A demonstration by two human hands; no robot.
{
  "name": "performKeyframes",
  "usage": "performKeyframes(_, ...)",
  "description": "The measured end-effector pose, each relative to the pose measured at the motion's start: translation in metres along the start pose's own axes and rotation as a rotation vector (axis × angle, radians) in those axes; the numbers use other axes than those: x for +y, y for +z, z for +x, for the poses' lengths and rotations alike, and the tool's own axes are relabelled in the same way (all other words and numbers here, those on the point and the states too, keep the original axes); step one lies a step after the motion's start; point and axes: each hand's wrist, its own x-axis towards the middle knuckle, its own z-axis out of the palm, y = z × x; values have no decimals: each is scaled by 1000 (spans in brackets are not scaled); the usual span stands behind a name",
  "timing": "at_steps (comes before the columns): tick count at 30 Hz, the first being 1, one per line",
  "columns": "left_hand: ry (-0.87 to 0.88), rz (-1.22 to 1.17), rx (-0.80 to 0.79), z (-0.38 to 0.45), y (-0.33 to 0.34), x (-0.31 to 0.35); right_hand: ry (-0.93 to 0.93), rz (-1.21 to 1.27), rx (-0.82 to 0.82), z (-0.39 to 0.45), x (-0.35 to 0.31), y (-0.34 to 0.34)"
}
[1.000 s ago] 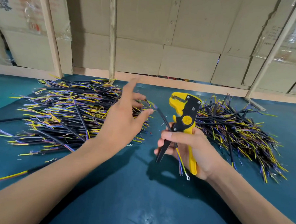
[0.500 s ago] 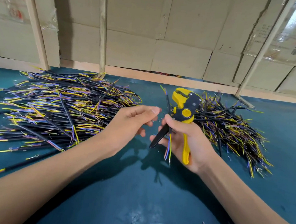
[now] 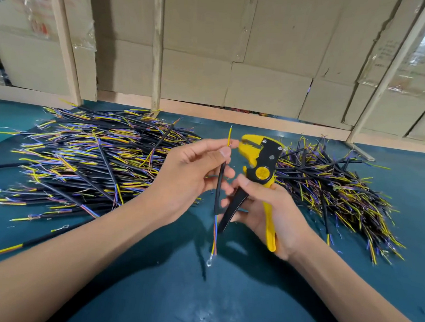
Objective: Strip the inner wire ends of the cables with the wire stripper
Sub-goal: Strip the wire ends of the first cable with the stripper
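Two bare forearms enter from the lower corners of the frame and meet above the dark teal table [image 3: 223, 298] near the centre. The left hand [image 3: 188, 174] pinches a single black cable [image 3: 219, 186] between thumb and forefinger near its upper end, holding it roughly upright; a yellow inner wire [image 3: 229, 135] sticks up above the fingertips, and below the hand the cable's loose coloured wires hang down and end in a small metal ring terminal [image 3: 209, 262] just over the table. Just to the right, the right hand [image 3: 273, 214] is curled round the yellow and black wire stripper [image 3: 260, 173], gripping its handles, one yellow and one black, which spread apart below the fingers. The stripper's head points up and to the left, close beside the yellow wire tip; whether it touches the wire cannot be told. Farther back, a large heap of black cables [image 3: 89, 163] with yellow, blue and purple wire ends covers the left middle of the frame, and a second heap of the same kind [image 3: 334, 193] lies at the right middle, behind the stripper. A lone cable [image 3: 14, 247] lies at the lower left edge. Beyond the table's far edge stand stacked cardboard boxes [image 3: 237, 62] behind pale wooden posts [image 3: 157, 45] across the top of the frame.
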Motion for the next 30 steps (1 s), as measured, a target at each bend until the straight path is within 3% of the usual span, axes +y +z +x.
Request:
performKeyframes(6,-34,94,13,1,-2,-7,-236,4,109,2,-7,-13)
performKeyframes(18,-50,340,-81,-2,-2,-15,-330,-150,231,2,-6,-16)
performKeyframes(30,-220,137,35,2,-2,-7,-404,-213,268,3,0,-13)
